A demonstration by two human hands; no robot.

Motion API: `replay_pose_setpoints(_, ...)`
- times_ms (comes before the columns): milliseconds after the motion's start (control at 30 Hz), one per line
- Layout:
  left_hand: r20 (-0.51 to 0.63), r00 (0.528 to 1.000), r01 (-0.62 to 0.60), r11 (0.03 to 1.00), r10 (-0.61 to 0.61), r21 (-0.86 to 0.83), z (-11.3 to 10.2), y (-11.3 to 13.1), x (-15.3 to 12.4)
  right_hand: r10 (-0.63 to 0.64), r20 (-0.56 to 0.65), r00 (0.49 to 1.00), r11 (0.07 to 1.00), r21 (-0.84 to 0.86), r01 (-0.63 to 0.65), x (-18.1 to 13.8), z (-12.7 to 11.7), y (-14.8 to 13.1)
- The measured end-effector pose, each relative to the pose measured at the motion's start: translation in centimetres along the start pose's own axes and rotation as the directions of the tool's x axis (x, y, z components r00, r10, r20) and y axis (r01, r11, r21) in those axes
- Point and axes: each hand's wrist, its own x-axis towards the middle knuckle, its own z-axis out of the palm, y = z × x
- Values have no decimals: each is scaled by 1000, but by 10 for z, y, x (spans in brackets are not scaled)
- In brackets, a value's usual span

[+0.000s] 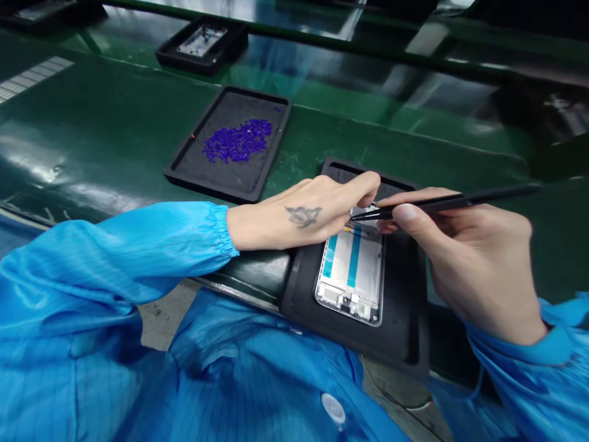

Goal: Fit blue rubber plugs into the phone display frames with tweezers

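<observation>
An open phone frame (352,273) with two blue strips lies in a black tray (405,319) at the near edge of the green bench. My left hand (304,215) rests over the frame's top end, fingers curled and pressed down on it. My right hand (469,258) grips black tweezers (442,201), whose tips point left to the frame's top edge, just under my left fingertips. Both arms wear blue sleeves.
A second black tray (184,162) holding a heap of small blue parts (238,140) sits to the left and farther back. Another tray with a phone frame (202,42) stands beyond it on the green belt (92,123). Dark equipment lies at the far right.
</observation>
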Motion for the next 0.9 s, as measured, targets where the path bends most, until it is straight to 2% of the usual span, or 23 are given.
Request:
replay_pose_setpoints(267, 6, 1000, 0, 999, -1, 51, -1, 1, -1, -2, 3, 1000, 1000, 14, 1, 0, 0, 2)
replay_pose_setpoints(600, -2, 1000, -20, 1000, 20, 14, -3, 2, -1, 5, -15, 1000, 999, 37, -5, 0, 0, 5)
replay_pose_setpoints(700, -21, 999, -28, 999, 29, 32, -6, 1, 0, 57, -54, 997, 990, 131, -50, 0, 0, 8)
replay_pose_setpoints(800, -98, 993, -44, 987, 60, 154, -6, 4, -2, 153, -94, 984, 944, 307, -118, 4, 0, 11)
replay_pose_setpoints(833, -89, 991, -78, 977, 97, 200, -5, 6, -4, 191, -103, 976, 923, 358, -143, 7, -1, 13)
replay_pose_setpoints(900, 29, 976, -216, 941, 216, 261, -1, 13, -9, 263, -114, 958, 882, 432, -191, 14, -2, 18)
